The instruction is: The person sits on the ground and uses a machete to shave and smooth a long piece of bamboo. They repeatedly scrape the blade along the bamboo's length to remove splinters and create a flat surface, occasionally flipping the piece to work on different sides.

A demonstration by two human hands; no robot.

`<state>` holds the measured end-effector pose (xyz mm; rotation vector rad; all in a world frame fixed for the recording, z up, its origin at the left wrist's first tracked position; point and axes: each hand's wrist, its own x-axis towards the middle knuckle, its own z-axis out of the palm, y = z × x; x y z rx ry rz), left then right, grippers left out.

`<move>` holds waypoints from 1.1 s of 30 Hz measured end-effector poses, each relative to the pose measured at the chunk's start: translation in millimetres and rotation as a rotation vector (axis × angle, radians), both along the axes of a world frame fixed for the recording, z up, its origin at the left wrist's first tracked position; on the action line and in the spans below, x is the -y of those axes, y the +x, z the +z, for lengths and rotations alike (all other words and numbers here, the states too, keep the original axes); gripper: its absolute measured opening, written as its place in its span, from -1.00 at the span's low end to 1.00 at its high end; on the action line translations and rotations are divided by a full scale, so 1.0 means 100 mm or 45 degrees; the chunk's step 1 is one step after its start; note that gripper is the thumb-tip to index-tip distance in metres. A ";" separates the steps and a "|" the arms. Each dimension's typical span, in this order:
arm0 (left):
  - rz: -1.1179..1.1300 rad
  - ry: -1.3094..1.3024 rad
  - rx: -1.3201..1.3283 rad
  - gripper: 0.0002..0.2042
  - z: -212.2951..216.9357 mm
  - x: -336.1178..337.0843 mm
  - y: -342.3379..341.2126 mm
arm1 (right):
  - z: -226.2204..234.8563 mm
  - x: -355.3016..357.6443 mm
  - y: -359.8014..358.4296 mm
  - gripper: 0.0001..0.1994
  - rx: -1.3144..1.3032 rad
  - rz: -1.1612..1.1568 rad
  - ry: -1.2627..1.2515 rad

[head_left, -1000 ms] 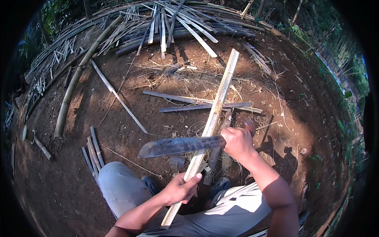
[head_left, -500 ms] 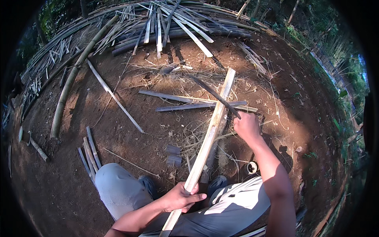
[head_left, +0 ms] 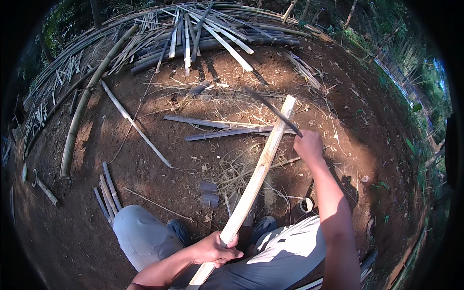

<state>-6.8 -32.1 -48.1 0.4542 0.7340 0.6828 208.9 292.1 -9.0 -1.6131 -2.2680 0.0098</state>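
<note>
My left hand [head_left: 216,250] is wrapped round the lower part of a long pale split-bamboo strip [head_left: 258,176], which slants up and away to the right between my knees. Near the strip's far end, my right hand [head_left: 308,146] grips a dark, long-bladed knife [head_left: 270,108]. The blade points to the upper left and crosses over the strip close to its tip; whether it bites into the bamboo I cannot tell. The knife's handle is hidden in my fist. Under the strip, curly bamboo shavings [head_left: 237,171] lie scattered on the soil.
Two grey bamboo slats [head_left: 212,135] lie crossed beyond the strip. A large heap of bamboo strips [head_left: 186,41] and poles fills the far side. A long bamboo pole [head_left: 82,116] lies at left. Several short slats [head_left: 110,191] stand by my left knee, and a short hollow tube [head_left: 306,205] sits at right.
The bamboo strip's far end has shifted slightly right and nearer. My right hand and the knife have moved a little to the right and toward the strip's tip. The left hand keeps its grip.
</note>
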 end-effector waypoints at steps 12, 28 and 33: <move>-0.089 -0.200 0.342 -0.65 -0.10 -0.01 0.04 | -0.11 -0.13 0.32 -0.88 -0.026 -0.114 0.014; 0.125 0.045 0.291 -0.70 -0.04 -0.13 -0.14 | -0.17 0.01 0.34 -0.76 -0.417 -0.074 0.039; 0.170 -0.075 0.383 -0.75 -0.04 -0.23 -0.02 | -0.05 0.16 0.23 -0.76 -0.477 -0.020 0.017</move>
